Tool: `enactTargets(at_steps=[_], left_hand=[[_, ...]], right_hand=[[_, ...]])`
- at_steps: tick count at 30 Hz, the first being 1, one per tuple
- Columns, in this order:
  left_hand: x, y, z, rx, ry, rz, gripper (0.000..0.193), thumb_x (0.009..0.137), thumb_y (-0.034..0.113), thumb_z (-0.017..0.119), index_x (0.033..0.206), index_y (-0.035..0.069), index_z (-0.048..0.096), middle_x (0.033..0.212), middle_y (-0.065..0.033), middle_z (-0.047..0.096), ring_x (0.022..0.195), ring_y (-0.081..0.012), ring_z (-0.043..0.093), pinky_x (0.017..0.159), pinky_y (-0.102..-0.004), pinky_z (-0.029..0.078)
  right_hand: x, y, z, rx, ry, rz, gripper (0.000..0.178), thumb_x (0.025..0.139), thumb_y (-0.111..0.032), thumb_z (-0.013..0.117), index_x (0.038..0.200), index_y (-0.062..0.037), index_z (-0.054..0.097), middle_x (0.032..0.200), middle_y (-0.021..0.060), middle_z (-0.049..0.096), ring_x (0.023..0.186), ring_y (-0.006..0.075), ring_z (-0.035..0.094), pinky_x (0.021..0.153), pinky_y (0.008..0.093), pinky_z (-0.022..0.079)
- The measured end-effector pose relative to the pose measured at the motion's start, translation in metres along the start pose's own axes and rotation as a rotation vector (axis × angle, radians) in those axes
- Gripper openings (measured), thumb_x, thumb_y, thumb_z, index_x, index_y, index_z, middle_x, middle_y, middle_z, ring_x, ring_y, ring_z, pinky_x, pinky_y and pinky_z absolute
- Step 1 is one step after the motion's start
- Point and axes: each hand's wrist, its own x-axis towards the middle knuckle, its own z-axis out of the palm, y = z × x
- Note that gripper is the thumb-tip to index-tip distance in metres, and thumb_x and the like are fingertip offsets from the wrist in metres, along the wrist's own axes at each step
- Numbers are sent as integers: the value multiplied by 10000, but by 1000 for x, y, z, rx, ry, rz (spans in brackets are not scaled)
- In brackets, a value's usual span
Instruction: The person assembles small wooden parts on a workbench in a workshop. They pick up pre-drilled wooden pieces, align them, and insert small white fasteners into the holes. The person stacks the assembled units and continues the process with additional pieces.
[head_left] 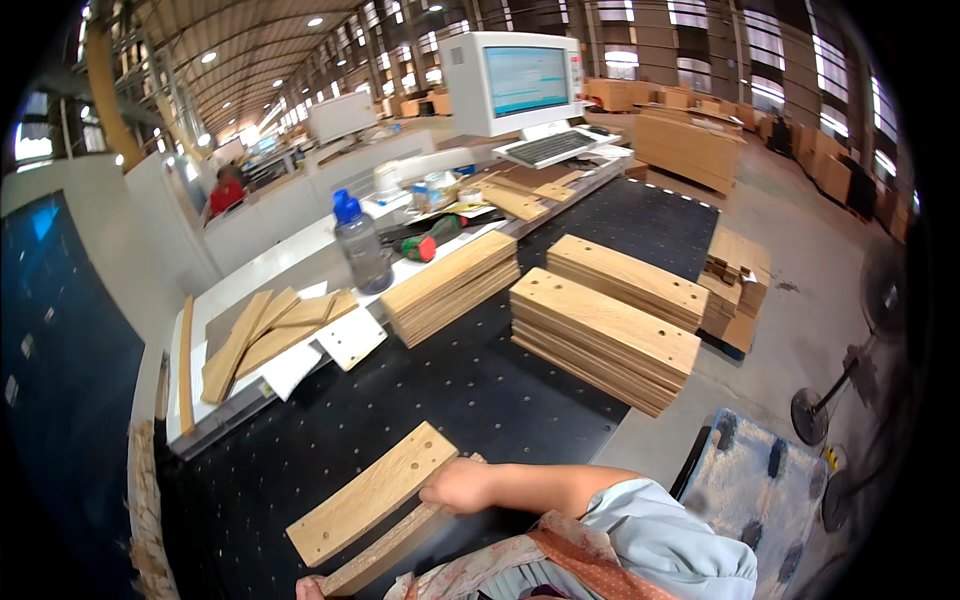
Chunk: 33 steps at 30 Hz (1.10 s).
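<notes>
In front of me, my right hand (460, 485) is closed round the far right end of a wooden slat (388, 548) tipped up on its edge. My left hand (310, 588), cut off by the lower rim, has its fingers at the slat's near left end. Just beyond it, another wooden slat (372, 492) with drilled holes lies flat on the black table (470, 400). Farther off stand three neat stacks: one wooden stack (450, 288) left of centre, a second stack (605, 335) to the right, and a third stack (630, 280) behind that one.
Along the left, a white ledge carries loose wood pieces (265, 330), a blue-capped bottle (362, 245), a green-and-red power tool (420, 246), a keyboard (550, 148) and a monitor (528, 80). Right of the table are a worn pallet (750, 500) and a standing fan (810, 415).
</notes>
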Motion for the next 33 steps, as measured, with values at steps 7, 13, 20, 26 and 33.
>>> enactTargets(at_steps=[7,13,20,26,33], left_hand=[[87,106,-40,130,-413,150,348,723,262,736,987,59,633,995,-110,624,967,-300,577,862,-386,439],[132,108,28,399,-506,425,313,734,246,680,979,67,601,917,-64,596,924,-244,589,781,-363,475],[217,-16,48,593,-96,596,163,688,211,643,813,146,563,814,-9,539,785,-199,552,665,-326,460],[253,-145,23,806,-151,338,114,764,177,578,877,161,578,914,-38,555,931,-240,551,764,-391,448],[275,-191,-24,822,-238,-49,158,828,142,539,925,172,660,975,-50,581,991,-247,558,840,-411,466]], right_hand=[[0,-14,5,33,203,-37,176,770,-218,651,878,-100,578,828,63,609,839,269,620,647,396,514],[57,-26,-8,-103,421,-88,91,733,-176,633,807,-136,598,727,14,577,700,226,574,582,352,492],[152,-9,-12,-248,534,103,455,688,-175,723,1109,-87,574,1078,77,572,1122,293,510,976,487,368],[81,33,3,-123,680,251,532,653,-79,734,1152,-24,555,1161,171,574,1134,380,518,972,472,396],[-70,65,49,-18,783,721,457,703,-8,669,1138,5,531,1133,179,539,1092,344,512,964,406,397]])
